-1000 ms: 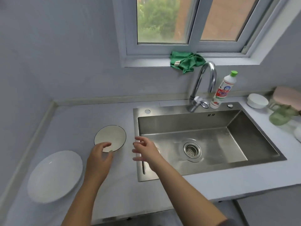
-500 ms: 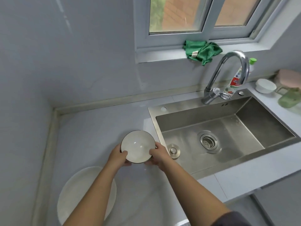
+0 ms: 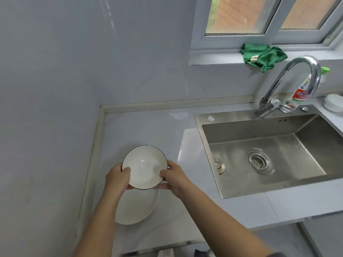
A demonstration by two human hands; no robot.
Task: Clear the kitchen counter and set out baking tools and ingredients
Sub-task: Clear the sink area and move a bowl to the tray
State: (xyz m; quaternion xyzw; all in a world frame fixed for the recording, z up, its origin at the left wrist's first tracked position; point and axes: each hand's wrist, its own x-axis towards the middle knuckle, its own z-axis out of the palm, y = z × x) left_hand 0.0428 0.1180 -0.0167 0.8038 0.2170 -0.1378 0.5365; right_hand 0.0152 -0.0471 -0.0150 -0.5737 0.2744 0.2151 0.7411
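A small white bowl (image 3: 144,166) with a dark rim is held above the counter (image 3: 148,127) between both hands. My left hand (image 3: 117,178) grips its left edge, thumb inside the rim. My right hand (image 3: 173,176) grips its right edge the same way. Just below the bowl a larger white plate (image 3: 136,210) lies on the counter, partly hidden by my left forearm and the bowl.
A steel sink (image 3: 267,154) with a drain and a loose plug fills the right side, with a curved tap (image 3: 289,84) behind it. A detergent bottle (image 3: 300,89), a small white dish (image 3: 334,104) and a green cloth (image 3: 263,56) on the window sill sit further back. Walls close the left and back.
Both hands went from reaching for the bowl to gripping it, then lifted it and carried it over the large plate. The view has swung left.
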